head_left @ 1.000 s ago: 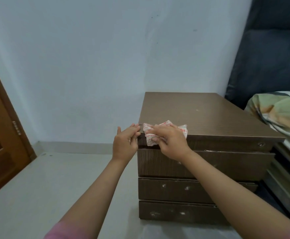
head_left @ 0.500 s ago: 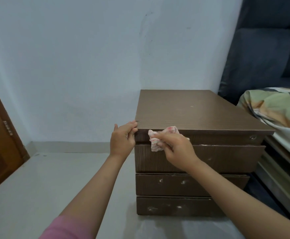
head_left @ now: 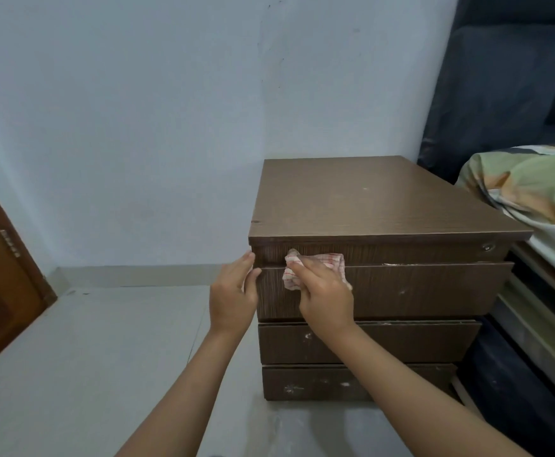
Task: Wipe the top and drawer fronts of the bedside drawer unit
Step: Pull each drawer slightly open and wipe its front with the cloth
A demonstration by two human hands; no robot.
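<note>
pressing checked cloth (head_left: 315, 267) on top drawer front (head_left: 418, 288), right hand (head_left: 325, 298) gripping it; left hand (head_left: 233, 296) open, bracing drawer unit (head_left: 368, 199) left edge.

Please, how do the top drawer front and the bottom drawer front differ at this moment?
The top drawer front is taller than the bottom drawer front. On the top one the right hand presses a checked cloth and the left hand rests at its left edge; nothing touches the bottom one. The bottom one shows more white specks. Both are dark brown wood grain.
</note>
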